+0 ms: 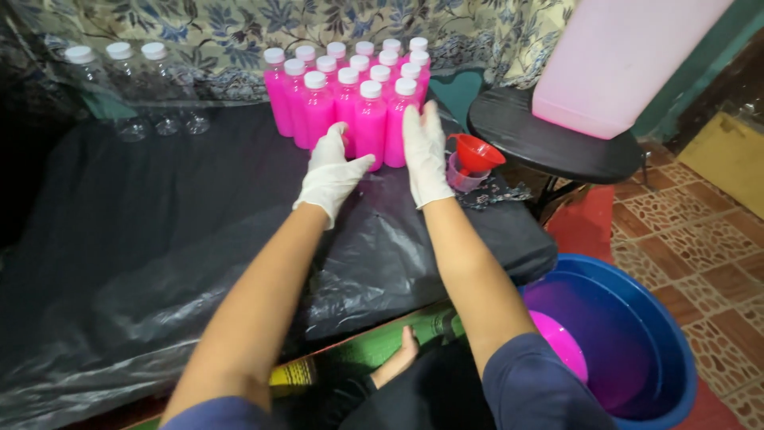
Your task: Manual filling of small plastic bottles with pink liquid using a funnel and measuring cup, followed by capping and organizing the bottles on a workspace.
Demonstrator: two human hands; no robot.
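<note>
Several clear bottles filled with pink liquid [342, 99], all with white caps, stand packed together on black plastic sheeting [143, 231]. Both my hands wear white gloves. My left hand [333, 173] rests with fingers apart against the front of the group. My right hand [426, 155] lies flat and upright against the front right bottle [398, 119]. Neither hand grips a bottle.
Three empty clear bottles [131, 87] stand at the back left. A red funnel in a small cup [471, 163] sits to the right of my hand. A large pink container [613, 60] rests on a black stool [557, 143]. A blue basin [637, 342] with a pink scoop lies at lower right.
</note>
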